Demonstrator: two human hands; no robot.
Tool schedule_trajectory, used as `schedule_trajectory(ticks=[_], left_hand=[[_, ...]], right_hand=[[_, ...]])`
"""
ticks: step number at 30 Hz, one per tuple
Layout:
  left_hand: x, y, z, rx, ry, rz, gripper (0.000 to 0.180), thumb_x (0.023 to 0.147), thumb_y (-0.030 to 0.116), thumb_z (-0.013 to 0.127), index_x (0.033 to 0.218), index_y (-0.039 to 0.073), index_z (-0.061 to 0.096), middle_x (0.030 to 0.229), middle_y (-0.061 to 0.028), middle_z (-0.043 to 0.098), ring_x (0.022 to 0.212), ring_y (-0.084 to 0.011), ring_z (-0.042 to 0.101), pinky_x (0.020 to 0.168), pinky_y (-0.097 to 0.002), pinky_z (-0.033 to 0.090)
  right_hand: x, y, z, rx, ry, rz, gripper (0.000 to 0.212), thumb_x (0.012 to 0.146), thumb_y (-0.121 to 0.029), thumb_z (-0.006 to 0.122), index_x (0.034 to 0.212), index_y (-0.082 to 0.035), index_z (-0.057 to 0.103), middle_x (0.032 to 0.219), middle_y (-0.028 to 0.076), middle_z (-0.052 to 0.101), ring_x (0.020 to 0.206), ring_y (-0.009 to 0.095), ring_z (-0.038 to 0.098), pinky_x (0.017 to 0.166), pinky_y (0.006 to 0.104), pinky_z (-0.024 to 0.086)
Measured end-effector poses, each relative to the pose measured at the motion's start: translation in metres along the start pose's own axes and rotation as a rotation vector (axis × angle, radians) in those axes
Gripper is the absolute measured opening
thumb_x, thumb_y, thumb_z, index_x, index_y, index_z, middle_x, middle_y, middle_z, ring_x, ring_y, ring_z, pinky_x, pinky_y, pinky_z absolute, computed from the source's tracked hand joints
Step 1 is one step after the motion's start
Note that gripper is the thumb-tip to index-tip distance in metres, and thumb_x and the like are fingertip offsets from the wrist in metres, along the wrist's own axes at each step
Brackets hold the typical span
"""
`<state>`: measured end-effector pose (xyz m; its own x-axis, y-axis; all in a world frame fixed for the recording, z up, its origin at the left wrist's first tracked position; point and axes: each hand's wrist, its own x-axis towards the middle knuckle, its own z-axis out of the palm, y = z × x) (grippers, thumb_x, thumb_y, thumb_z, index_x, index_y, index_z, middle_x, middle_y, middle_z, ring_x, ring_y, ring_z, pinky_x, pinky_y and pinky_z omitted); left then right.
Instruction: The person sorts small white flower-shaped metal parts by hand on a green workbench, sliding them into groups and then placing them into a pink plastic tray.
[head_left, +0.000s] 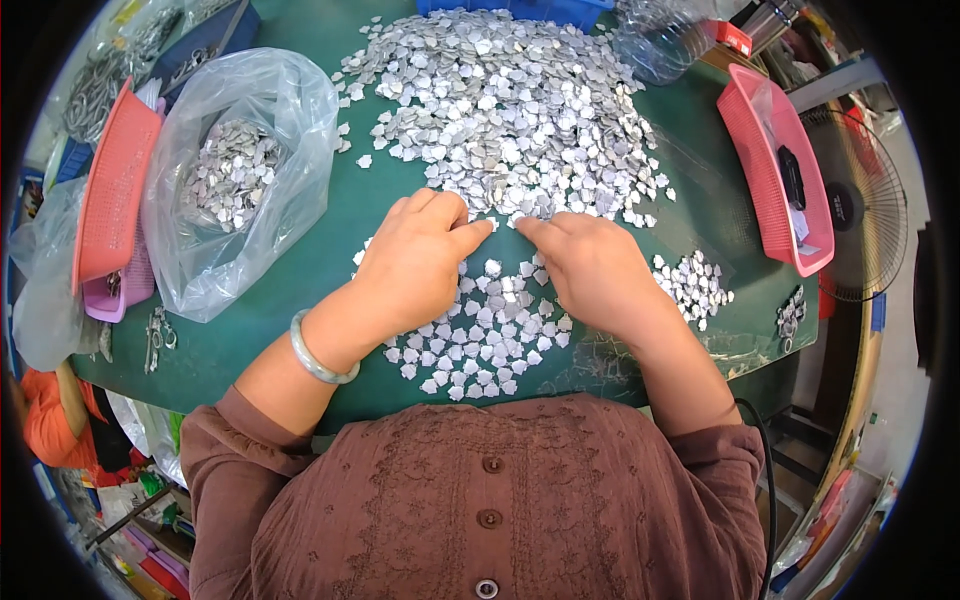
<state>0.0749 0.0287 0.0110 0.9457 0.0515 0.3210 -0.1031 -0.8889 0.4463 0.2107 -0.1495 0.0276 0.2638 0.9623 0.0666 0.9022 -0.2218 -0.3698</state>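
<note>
A large heap of small, flat silver metal pieces (pixel 500 110) with notched edges covers the far middle of the table. At its near edge my left hand (pixel 420 250) is closed, fingers curled under and thumb reaching toward a piece. Opposite it, my right hand (pixel 592 262) is also closed, its index fingertip at the heap's edge beside another piece. The undersides of both hands are hidden, so what they pinch cannot be made out. Between my forearms lies a looser, thinly spread group of the same pieces (pixel 480 345). A smaller cluster (pixel 692 288) sits right of my right hand.
An open clear plastic bag (pixel 300 200) with more pieces stands at left, beside a coral basket (pixel 115 190). A pink basket (pixel 775 170) with a black object is at right, near a fan (pixel 865 205). A blue tray (pixel 540 12) borders the heap's far side.
</note>
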Motion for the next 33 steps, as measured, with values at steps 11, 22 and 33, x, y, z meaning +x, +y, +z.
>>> schedule_trajectory(ticks=[11, 22, 33], left_hand=[[-0.001, 0.002, -0.001, -0.100, -0.016, 0.039, 0.030, 0.071, -0.009, 0.055, 0.092, 0.004, 0.072, 0.090, -0.0092, 0.057, 0.086, -0.0285, 0.053, 0.081, -0.0373, 0.044], [-0.002, 0.002, 0.002, -0.123, -0.023, 0.055, 0.034, 0.071, -0.009, 0.054, 0.096, 0.005, 0.072, 0.090, -0.0090, 0.056, 0.087, -0.0290, 0.053, 0.081, -0.0373, 0.044], [-0.002, 0.003, 0.002, -0.104, -0.111, 0.132, 0.036, 0.071, -0.006, 0.056, 0.102, 0.007, 0.071, 0.095, -0.0084, 0.057, 0.090, -0.0285, 0.054, 0.083, -0.0386, 0.044]], right_hand=[[-0.003, 0.004, -0.003, 0.102, 0.099, -0.030, 0.020, 0.080, -0.005, 0.066, 0.100, -0.006, 0.070, 0.077, 0.011, 0.059, 0.072, 0.031, 0.061, 0.064, 0.0406, 0.049], [-0.004, 0.004, -0.001, 0.081, 0.109, 0.069, 0.008, 0.080, -0.011, 0.068, 0.086, -0.006, 0.066, 0.078, 0.009, 0.060, 0.077, 0.031, 0.062, 0.068, 0.0418, 0.051], [-0.014, 0.010, -0.009, 0.163, 0.061, 0.018, 0.022, 0.080, -0.006, 0.068, 0.102, -0.006, 0.068, 0.082, 0.011, 0.058, 0.079, 0.031, 0.060, 0.068, 0.0408, 0.049]])
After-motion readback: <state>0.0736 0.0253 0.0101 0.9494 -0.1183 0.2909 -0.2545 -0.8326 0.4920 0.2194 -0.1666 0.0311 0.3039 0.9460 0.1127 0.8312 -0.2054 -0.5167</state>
